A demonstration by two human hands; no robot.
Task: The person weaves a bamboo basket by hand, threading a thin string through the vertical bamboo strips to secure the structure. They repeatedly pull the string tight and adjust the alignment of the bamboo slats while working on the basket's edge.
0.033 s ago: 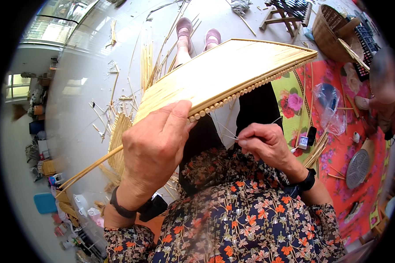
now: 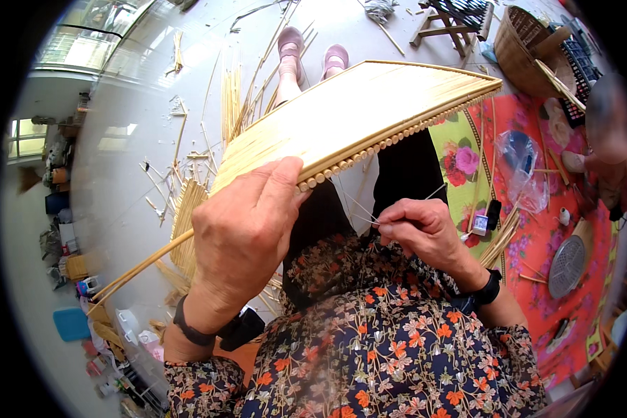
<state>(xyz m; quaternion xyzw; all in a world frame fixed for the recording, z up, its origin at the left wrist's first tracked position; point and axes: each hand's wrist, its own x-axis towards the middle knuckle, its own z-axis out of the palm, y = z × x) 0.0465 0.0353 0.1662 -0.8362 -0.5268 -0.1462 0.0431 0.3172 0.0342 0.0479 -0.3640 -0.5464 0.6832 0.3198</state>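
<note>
A wide, shallow cone of pale leaf and bamboo, a conical hat [image 2: 369, 115] in the making, is held tilted above the lap, so that its rim [image 2: 390, 139], edged with a row of small round split-bamboo ends, is turned toward the face and kept within easy reach. The left hand [image 2: 247, 223] is clamped over the near part of that rim, fingers spread across the outer surface and thumb pressed at the edge, apparently so that the hat is steadied and kept from turning. The right hand [image 2: 421, 230] is pinched shut on a thin needle [image 2: 435, 191], and fine pale thread [image 2: 355, 205] is seen stretched from it up to the rim; the hand is kept just below the edge, probably so that the thread stays taut and short. Long bamboo strips [image 2: 233, 97] are scattered over the pale floor [image 2: 139, 118] beyond the hat, near a pair of pink shoes [image 2: 312, 49]. To the right, a flowered red mat [image 2: 536, 237] is spread, with a clear plastic bag [image 2: 519, 164], a round sieve-like disc [image 2: 568, 265] and a woven basket [image 2: 519, 45] laid on or near it, seemingly so that supplies are kept close to the working side. Dark wristbands are worn on both wrists.
</note>
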